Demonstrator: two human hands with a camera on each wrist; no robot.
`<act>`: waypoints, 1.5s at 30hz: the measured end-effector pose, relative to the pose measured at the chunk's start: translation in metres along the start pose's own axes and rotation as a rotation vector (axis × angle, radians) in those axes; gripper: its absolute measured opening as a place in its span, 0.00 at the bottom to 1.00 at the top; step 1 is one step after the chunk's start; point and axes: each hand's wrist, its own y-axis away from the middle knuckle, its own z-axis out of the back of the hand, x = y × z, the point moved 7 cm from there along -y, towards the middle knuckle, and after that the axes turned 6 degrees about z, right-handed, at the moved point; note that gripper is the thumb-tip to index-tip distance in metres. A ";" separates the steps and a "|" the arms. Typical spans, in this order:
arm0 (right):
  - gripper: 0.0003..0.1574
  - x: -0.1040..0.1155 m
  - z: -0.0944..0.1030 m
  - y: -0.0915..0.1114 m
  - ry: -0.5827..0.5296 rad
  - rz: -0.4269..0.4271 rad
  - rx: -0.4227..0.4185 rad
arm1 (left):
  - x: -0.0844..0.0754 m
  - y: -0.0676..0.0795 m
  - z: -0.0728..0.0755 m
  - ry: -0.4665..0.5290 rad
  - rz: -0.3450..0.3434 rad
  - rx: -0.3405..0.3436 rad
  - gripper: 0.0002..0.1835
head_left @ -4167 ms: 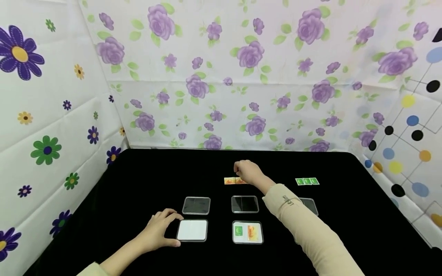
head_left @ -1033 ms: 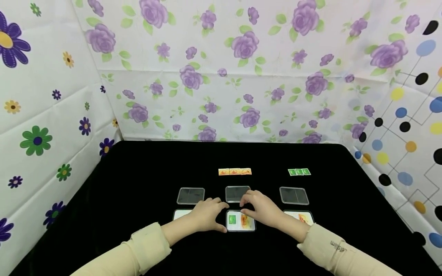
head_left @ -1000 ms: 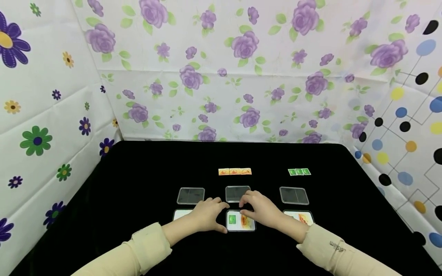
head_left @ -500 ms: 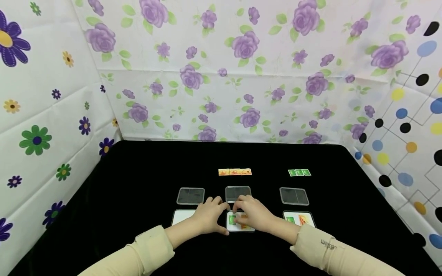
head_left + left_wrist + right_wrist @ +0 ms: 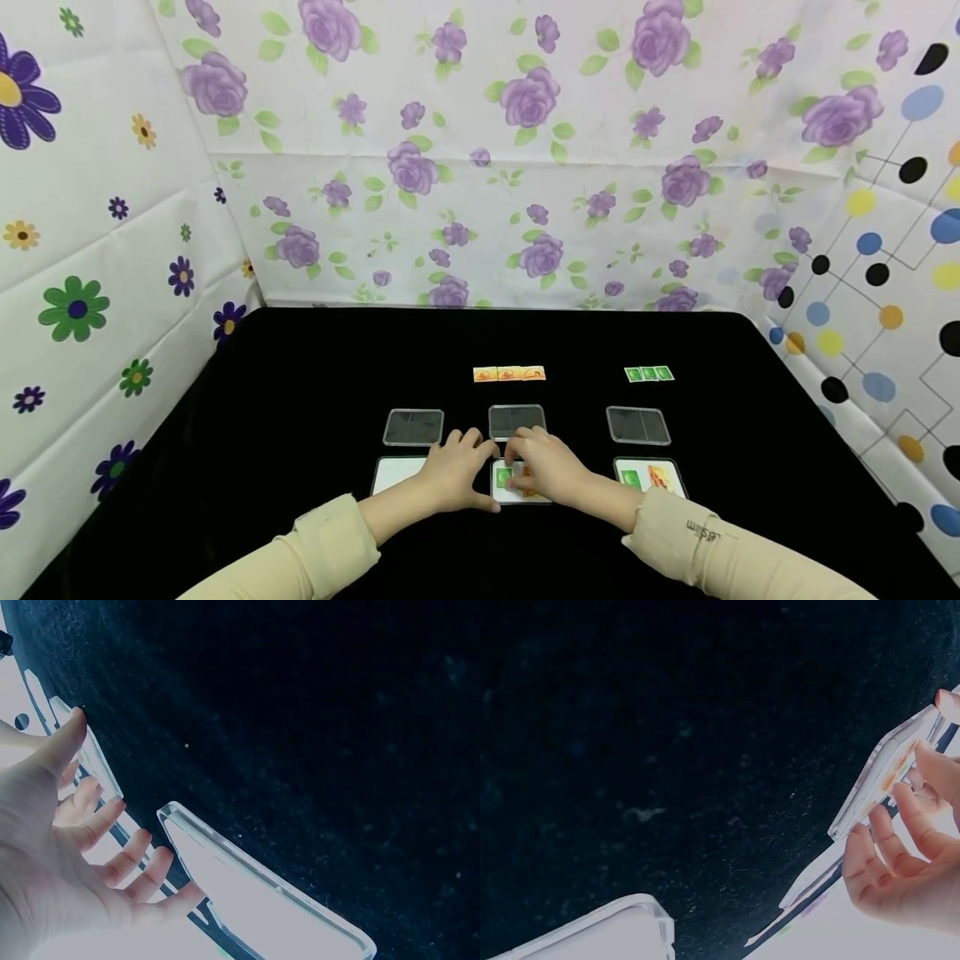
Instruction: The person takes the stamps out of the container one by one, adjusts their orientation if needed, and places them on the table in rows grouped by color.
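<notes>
A clear rectangular plastic case (image 5: 496, 497) with a white insert lies at the middle front, a green stamp-like card (image 5: 504, 478) and an orange one (image 5: 529, 493) on its face. My left hand (image 5: 454, 473) holds its left side, forefinger by the far corner and thumb by the near corner. The right hand (image 5: 550, 468) is over the case with bent fingers, thumb and forefinger tips beside the green card, partly covering the orange one. I cannot tell whether a card is between those fingertips. In the right wrist view, the thumb is close to the case (image 5: 879, 774).
Three clear lids (image 5: 413, 427) lie in a row behind the cases. A white-filled case (image 5: 396, 472) is at left, partly behind my wrist; another with green and orange cards (image 5: 643, 475) is at right. Farther back lie orange cards (image 5: 509, 374) and green cards (image 5: 649, 374).
My right hand has come from the far orange cards to the middle case, then shifted left towards its green card. The left hand has moved from the left case to the middle one.
</notes>
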 end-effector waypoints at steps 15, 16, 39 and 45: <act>0.15 -0.001 0.000 -0.004 -0.061 -0.059 0.006 | 0.001 0.000 -0.002 0.025 0.013 -0.012 0.38; 0.15 -0.001 0.000 -0.005 -0.061 -0.059 0.005 | 0.001 0.000 -0.002 0.025 0.013 -0.014 0.38; 0.12 -0.002 0.000 -0.007 -0.088 -0.091 0.008 | 0.000 0.000 -0.001 0.039 0.013 -0.016 0.37; 0.13 -0.002 0.003 -0.007 -0.154 -0.067 0.008 | 0.001 0.000 -0.002 0.047 0.021 -0.006 0.37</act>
